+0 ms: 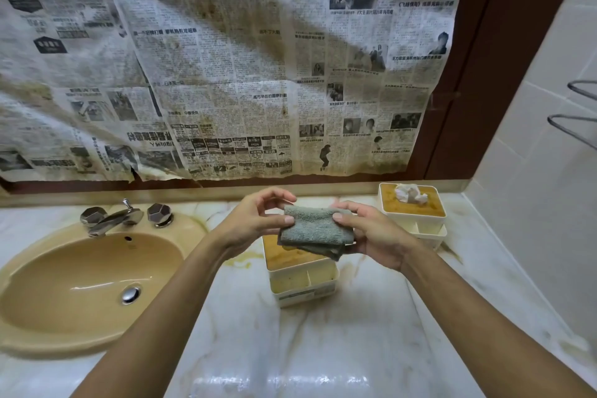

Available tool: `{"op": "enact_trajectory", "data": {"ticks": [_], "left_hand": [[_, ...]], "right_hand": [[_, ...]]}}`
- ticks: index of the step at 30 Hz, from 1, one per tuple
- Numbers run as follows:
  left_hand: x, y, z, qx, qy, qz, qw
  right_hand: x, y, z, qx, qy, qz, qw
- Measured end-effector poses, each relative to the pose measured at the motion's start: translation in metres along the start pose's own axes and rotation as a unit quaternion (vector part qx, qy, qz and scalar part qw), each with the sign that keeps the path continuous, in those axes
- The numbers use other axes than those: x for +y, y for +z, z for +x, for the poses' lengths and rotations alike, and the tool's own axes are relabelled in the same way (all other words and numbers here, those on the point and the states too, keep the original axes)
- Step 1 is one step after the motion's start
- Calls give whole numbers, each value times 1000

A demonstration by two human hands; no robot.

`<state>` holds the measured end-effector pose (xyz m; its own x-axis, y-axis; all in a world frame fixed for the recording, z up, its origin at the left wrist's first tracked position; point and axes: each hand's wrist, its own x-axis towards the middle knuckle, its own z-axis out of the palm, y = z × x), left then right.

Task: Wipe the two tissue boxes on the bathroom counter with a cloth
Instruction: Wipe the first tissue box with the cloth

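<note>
A folded grey-green cloth (315, 229) hangs in the air between both hands, above the counter. My left hand (258, 223) pinches its left edge and my right hand (371, 233) grips its right edge. Directly below the cloth stands the near tissue box (300, 278), cream plastic with a brown-stained lid and open front compartments; the cloth hides part of its lid. The far tissue box (413, 213), of the same kind, sits at the back right with a crumpled white tissue (410, 193) sticking out of its top.
A tan oval sink (80, 284) with a chrome faucet (113, 218) fills the left of the marble counter (323, 349). Stained newspaper (226, 74) covers the mirror behind. A tiled wall (533, 203) with metal rack bars (578, 121) closes the right side.
</note>
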<state>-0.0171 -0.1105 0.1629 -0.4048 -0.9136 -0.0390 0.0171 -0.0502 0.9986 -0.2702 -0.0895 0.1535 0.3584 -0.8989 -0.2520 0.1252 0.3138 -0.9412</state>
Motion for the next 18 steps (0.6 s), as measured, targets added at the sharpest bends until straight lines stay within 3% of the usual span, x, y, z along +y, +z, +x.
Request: {"op": "enact_trajectory", "data": {"ticks": [6, 11, 14, 18], "left_hand": [[-32, -7, -13, -3, -54, 83, 995], [-60, -19, -22, -2, -79, 84, 993], [-79, -28, -26, 70, -94, 112, 987], [-109, -36, -21, 208, -98, 154, 961]], "right_hand": [[24, 10, 3, 10, 2, -59, 998], [46, 13, 8, 53, -97, -219, 969], [62, 14, 13, 36, -153, -343, 926], [74, 25, 18, 32, -153, -460, 874]]}}
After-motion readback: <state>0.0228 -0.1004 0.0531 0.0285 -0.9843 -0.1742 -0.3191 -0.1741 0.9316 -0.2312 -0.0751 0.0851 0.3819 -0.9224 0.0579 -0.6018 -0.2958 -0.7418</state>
